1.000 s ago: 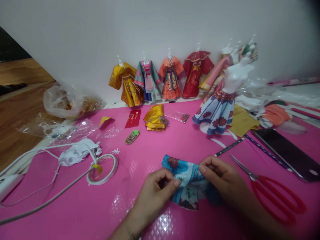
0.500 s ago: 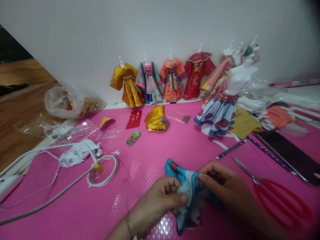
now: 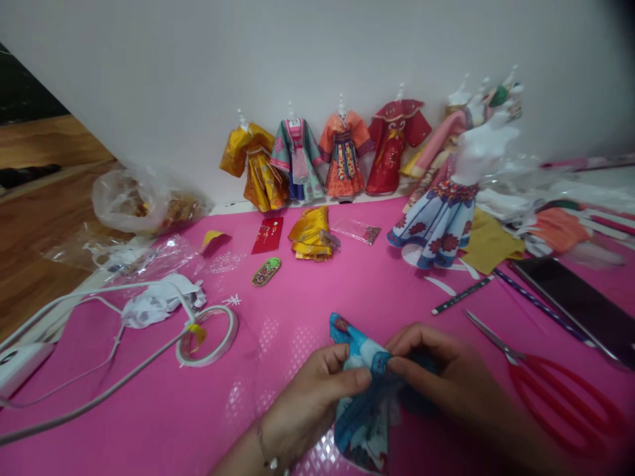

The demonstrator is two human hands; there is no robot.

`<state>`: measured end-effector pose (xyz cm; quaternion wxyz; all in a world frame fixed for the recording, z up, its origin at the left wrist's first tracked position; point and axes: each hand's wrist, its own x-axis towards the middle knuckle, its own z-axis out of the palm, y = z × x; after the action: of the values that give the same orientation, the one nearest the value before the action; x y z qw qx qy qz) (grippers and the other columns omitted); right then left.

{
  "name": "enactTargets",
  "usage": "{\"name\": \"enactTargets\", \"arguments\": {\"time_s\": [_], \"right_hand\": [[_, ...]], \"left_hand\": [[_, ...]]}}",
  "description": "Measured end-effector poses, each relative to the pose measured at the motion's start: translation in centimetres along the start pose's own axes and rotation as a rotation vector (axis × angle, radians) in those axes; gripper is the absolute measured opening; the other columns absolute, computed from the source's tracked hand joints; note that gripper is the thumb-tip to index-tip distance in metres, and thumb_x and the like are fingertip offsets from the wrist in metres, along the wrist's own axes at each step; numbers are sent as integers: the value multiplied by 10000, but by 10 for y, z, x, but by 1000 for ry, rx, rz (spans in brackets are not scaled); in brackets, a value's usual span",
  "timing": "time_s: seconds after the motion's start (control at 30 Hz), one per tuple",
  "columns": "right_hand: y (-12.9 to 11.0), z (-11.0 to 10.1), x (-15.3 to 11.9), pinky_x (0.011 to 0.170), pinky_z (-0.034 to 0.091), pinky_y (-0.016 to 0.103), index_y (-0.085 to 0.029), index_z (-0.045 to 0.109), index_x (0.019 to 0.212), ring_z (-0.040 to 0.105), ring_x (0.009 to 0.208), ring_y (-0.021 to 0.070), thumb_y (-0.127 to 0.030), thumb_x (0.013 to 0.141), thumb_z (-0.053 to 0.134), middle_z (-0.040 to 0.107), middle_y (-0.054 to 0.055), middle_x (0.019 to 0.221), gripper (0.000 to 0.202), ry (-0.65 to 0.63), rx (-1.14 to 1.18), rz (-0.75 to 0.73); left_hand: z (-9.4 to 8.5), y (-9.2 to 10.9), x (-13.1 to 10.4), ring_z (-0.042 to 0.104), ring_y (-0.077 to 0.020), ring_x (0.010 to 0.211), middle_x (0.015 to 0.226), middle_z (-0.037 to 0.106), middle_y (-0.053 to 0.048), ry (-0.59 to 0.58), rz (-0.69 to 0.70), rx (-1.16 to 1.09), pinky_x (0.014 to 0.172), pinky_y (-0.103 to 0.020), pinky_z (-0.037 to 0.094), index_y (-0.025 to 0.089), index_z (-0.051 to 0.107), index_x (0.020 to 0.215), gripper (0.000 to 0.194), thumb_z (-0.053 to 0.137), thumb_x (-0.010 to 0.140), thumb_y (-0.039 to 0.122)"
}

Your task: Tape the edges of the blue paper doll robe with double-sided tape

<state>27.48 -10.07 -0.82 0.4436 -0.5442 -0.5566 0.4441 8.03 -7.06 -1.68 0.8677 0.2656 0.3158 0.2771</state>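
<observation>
Near the front of the pink table top (image 3: 278, 297), both hands hold a small blue doll garment (image 3: 364, 423) with dark red flower patterns and pale patches. My left hand (image 3: 315, 390) pinches its left part between thumb and fingers. Thumb and fingertips of my right hand (image 3: 436, 367) are closed on the upper right edge. Below the hands the cloth hangs in folds, and some blue fabric lies partly hidden behind the right hand. Red-handled scissors (image 3: 516, 363) lie to the right of that hand.
Doll forms in robes, including a red one (image 3: 394, 158), line the wall. A bust in a white-and-blue skirt (image 3: 436, 221) stands in front. At left are a tape roll (image 3: 233, 330) and a white cable (image 3: 99, 400); a phone (image 3: 570, 297) lies at right. Folded yellow cloth (image 3: 311, 235) sits mid-table.
My fingers have shifted slightly on the blue garment. Its lower part now hangs flatter and fuller beneath the left hand, and the folded edge between the hands has turned. The view has moved a little.
</observation>
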Motion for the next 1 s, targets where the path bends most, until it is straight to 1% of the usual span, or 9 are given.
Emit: {"name": "enactTargets", "arguments": {"time_s": [0.07,0.13,0.3,0.4,0.53,0.6,0.73,0.87,1.0], "right_hand": [[-3,1,1,575,504,277,-210,678,697,646,627,183,-343,784,715,700,28,686,163,-10,7,-6],[-5,1,2,578,504,279,-208,675,696,642,631,184,-340,782,715,691,27,687,163,-10,15,-2],[5,2,0,576,466,279,-210,669,706,601,640,178,-394,809,729,655,19,687,219,-20,53,8],[10,2,-2,577,434,272,-208,658,735,566,647,166,-453,842,715,624,10,704,273,-43,99,43],[4,0,-1,525,370,251,-202,646,784,493,591,137,-540,905,620,562,-12,675,360,-161,145,118],[-2,-1,1,512,348,251,-191,623,732,461,579,133,-559,929,556,525,-12,657,422,-225,95,117],[-10,-3,6,515,344,259,-190,542,611,444,591,139,-526,957,468,468,-2,661,487,-271,-24,52],[-7,-5,7,532,374,267,-188,592,634,478,604,150,-494,949,489,496,9,682,451,-269,-35,31],[-5,-6,7,545,394,268,-182,619,658,501,621,153,-470,945,515,525,15,694,420,-248,-22,9]], "left_hand": [[0,0,0,619,-98,621,739,699,-20,31,16,-18,667,-209,473,131,753,835,348,956,602,291],[0,1,1,624,-103,630,752,703,-21,47,19,-28,677,-219,480,134,748,826,345,960,586,262],[1,2,2,639,-115,654,761,723,-36,90,35,-1,709,-237,493,124,766,824,391,973,565,331],[-1,0,2,642,-115,634,744,738,-41,130,79,48,691,-239,498,118,776,791,367,969,574,344],[-4,-2,2,655,-136,593,699,751,-43,170,134,120,627,-253,505,136,787,757,349,957,582,385],[-3,-1,2,652,-142,579,670,743,-38,182,150,159,610,-260,503,146,792,739,344,952,582,407],[0,1,2,619,-135,616,690,690,-19,201,189,249,612,-256,479,154,798,691,305,929,613,418],[0,2,2,580,-143,698,760,620,-9,224,260,332,657,-269,463,164,797,675,285,884,671,436],[-2,4,2,525,-134,681,711,583,-2,274,335,425,621,-251,407,156,781,646,281,846,720,420]]}}
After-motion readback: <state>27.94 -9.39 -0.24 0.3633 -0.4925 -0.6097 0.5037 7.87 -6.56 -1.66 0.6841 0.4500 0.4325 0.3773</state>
